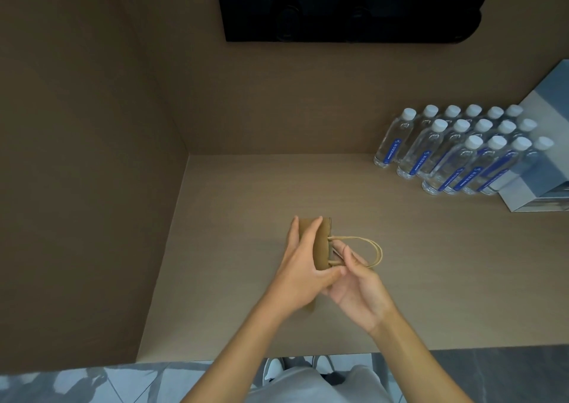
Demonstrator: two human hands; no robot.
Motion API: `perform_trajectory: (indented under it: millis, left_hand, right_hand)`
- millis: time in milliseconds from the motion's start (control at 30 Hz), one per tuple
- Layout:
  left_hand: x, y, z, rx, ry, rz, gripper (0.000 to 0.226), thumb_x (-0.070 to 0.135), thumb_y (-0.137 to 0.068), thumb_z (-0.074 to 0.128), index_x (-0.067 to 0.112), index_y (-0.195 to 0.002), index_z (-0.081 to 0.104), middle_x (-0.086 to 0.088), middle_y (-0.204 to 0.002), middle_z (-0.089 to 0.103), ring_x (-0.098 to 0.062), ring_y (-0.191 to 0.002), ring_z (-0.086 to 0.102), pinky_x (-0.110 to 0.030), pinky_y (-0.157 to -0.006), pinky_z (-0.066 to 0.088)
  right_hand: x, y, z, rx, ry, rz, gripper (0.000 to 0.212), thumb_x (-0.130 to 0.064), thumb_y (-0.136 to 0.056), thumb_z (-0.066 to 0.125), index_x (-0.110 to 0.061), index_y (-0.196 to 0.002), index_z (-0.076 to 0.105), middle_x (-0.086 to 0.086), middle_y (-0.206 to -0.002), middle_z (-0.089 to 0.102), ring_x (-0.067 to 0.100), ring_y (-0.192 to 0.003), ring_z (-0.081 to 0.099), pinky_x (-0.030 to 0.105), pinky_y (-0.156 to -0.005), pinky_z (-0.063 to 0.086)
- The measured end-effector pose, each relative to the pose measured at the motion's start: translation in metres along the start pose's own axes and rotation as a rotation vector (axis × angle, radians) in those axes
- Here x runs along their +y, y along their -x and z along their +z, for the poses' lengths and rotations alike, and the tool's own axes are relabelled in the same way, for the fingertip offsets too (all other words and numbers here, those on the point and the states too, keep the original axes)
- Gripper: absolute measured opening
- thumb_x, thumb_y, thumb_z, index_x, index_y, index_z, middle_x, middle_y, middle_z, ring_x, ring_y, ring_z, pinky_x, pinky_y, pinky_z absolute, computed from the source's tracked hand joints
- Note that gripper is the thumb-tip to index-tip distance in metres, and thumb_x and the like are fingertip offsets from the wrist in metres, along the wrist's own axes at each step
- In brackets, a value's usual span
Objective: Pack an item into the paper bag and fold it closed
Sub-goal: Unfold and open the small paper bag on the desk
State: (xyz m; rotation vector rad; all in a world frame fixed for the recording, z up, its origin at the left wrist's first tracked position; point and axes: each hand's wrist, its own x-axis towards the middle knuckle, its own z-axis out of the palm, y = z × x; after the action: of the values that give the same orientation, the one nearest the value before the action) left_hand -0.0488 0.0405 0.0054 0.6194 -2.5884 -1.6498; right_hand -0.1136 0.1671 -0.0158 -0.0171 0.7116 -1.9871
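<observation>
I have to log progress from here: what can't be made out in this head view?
- Inside of the paper bag: whether an item is packed, hidden by the paper and the left hand.
- Bag's lower end: covered by both hands, right hand included.
- Bottle labels: print too small to read.
- Grey box: cut off by the right edge.

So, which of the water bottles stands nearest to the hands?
The front-row bottle at the left end, the first one in the row closest to the table's front edge. It lies closest to the right hand; all others stand further back or right.
</observation>
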Motion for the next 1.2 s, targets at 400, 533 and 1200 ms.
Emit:
perform_trajectory:
  millis: [400, 533, 1200]
  left_hand:
    - [0.007, 0.005, -0.017, -0.072, 0.369, 0.035, 0.066, 0.031, -0.09, 0.058, 0.039, -0.147, 0.026, 0.01, -0.153, 0.032, 0.001, -0.136, 0.031, -0.027, -0.11, 0.033]
    - [0.006, 0.013, -0.03, -0.219, 0.41, 0.079, 0.071, 0.014, -0.091, 0.059, 0.037, -0.149, 0.025, 0.014, -0.15, 0.034, 0.006, -0.131, 0.036, -0.025, -0.103, 0.04]
    - [-0.006, 0.012, -0.045, 0.207, -0.221, -0.246, 0.012, 0.018, -0.075, 0.058, 0.015, -0.068, 0.05, -0.008, -0.069, 0.059, -0.03, -0.07, 0.058, -0.031, -0.05, 0.034]
  right_hand:
    - [-0.001, -0.001, -0.003, 0.088, 0.157, -0.079, 0.034, -0.003, -0.092, 0.056, 0.0, -0.126, 0.056, 0.02, -0.114, 0.069, 0.034, -0.106, 0.065, 0.056, -0.089, 0.05]
    - [-0.003, -0.003, 0.004, 0.245, 0.253, -0.14, 0.022, -0.005, -0.089, 0.061, 0.0, -0.109, 0.068, 0.02, -0.1, 0.074, 0.029, -0.089, 0.072, 0.043, -0.075, 0.059]
    - [-0.001, 0.002, 0.034, 0.515, 0.917, -0.202, 0.029, 0.0, -0.085, 0.06, -0.028, -0.079, 0.066, -0.006, -0.061, 0.063, 0.0, -0.042, 0.053, 0.01, -0.037, 0.036]
